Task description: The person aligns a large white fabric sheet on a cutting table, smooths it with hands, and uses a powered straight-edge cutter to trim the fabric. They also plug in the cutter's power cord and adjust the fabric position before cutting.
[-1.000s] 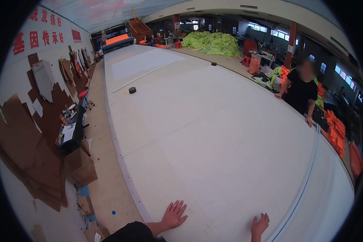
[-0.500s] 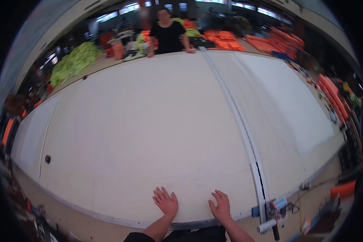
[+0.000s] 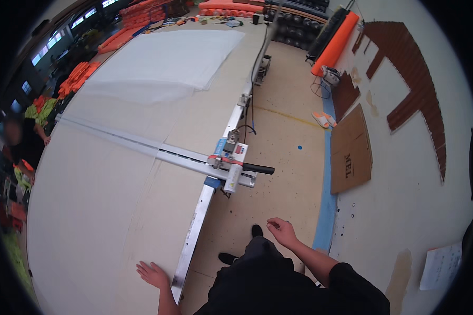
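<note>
Powered tool on x-rail, approx. 11 o'clock of R hand, 1 o'clock of L.

Tool (image 3: 231, 179) sits at floor-side end of x-rail (image 3: 173, 156), by table's edge strip (image 3: 194, 226); rail's long axis runs approx. 10-to-4, blk handle (image 3: 260, 168) to 3. R hand (image 3: 282, 232) nearer: over floor, fingers loosely curled, can't tell if anything's inside. L hand (image 3: 152, 274) wide, palm down at pale tabletop (image 3: 89, 220), nothing gripped. Labels: blue panel + small red one on tool; dk lettering on carton (image 3: 350, 152), approx. 2 o'clock of R hand.
</note>
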The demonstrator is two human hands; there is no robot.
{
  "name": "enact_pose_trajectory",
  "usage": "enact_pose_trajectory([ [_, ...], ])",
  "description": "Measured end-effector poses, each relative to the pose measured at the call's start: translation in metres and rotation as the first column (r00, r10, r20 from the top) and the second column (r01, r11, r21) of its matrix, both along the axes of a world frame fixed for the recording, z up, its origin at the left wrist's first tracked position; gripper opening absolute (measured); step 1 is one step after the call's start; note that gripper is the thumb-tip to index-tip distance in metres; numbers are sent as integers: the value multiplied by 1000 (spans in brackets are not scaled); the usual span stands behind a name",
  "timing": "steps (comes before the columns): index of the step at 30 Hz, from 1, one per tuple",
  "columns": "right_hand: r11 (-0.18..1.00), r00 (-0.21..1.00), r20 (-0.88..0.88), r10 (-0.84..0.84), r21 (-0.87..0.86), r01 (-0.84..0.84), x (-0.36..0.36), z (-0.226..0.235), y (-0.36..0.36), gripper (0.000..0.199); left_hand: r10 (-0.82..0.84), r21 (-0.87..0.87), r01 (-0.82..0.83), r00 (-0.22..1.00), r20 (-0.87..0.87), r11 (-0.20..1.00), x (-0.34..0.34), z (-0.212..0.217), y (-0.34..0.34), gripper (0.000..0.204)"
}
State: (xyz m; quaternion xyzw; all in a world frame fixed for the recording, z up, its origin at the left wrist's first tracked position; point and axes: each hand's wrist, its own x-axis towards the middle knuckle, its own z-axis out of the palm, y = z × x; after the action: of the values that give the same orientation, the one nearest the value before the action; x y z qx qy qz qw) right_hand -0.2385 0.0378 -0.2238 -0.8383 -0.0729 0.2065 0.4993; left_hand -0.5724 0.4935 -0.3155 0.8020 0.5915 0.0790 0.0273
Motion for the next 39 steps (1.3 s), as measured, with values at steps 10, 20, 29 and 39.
enact_pose_trajectory([
  [10, 981, 991, -133, 7, -191, -33, 34, -123, -200, 36, -138, -66, 138, 990, 15, 988, 61, -15, -136, 71],
  [20, 858, 931, -219, -293, -491, 154, 79, -196, -475, 43, -498, -629, 692, 709, 499, 354, 326, 100, -386, 40],
  [29, 874, 828, -289, -480, -234, 426, 135, -193, -492, 27, -183, -534, 842, 538, 823, 71, 651, 91, -440, 48],
  [39, 984, 899, -417, -134, -165, 70, 95, -280, -590, 42, 369, -769, 549, 675, 639, 327, 926, 30, -315, 48],
])
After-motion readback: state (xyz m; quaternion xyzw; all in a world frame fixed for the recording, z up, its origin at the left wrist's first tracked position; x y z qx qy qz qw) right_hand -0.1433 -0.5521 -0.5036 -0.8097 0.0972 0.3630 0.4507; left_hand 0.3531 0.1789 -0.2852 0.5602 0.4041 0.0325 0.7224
